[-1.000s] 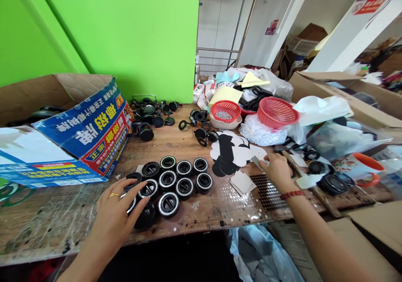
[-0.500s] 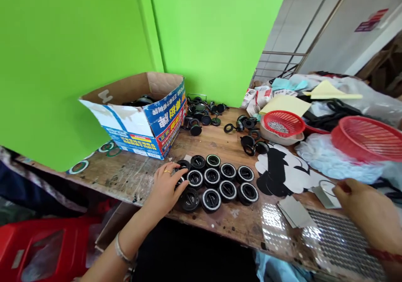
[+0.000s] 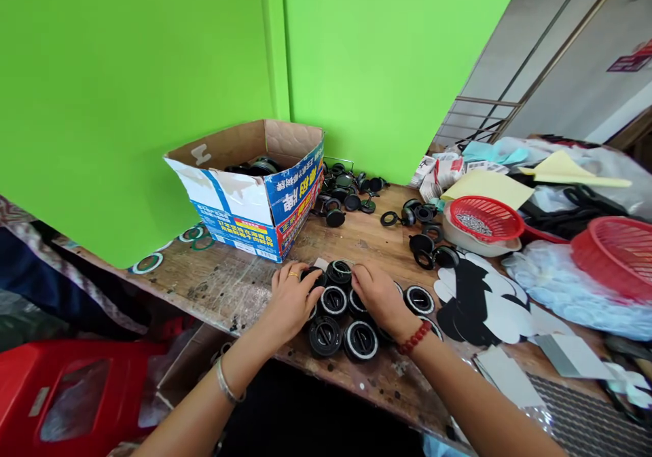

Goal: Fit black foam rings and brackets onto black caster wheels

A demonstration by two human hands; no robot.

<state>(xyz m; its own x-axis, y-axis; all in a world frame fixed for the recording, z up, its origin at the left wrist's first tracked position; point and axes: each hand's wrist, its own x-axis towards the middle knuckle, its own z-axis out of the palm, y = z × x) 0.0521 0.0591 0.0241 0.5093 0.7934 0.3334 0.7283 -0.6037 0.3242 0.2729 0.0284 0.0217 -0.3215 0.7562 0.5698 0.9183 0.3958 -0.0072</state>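
Observation:
Several black round parts with silver rims (image 3: 335,301) lie in a cluster on the wooden bench (image 3: 367,240). My left hand (image 3: 292,298) rests on the cluster's left side, fingers curved over the parts there. My right hand (image 3: 377,297) lies over the cluster's middle, fingers bent down onto a part. Both hands touch the parts; what the fingers hold, if anything, is hidden beneath them.
An open cardboard box (image 3: 255,192) with black parts inside stands at the back left by the green wall. More black parts (image 3: 346,192) lie behind it. Black and white paper discs (image 3: 479,301), two red baskets (image 3: 483,216) and plastic bags fill the right. A red stool (image 3: 66,396) sits low at left.
My right hand has come from the far right over to the cluster of round parts. My left hand stayed on the cluster. The view has turned further left.

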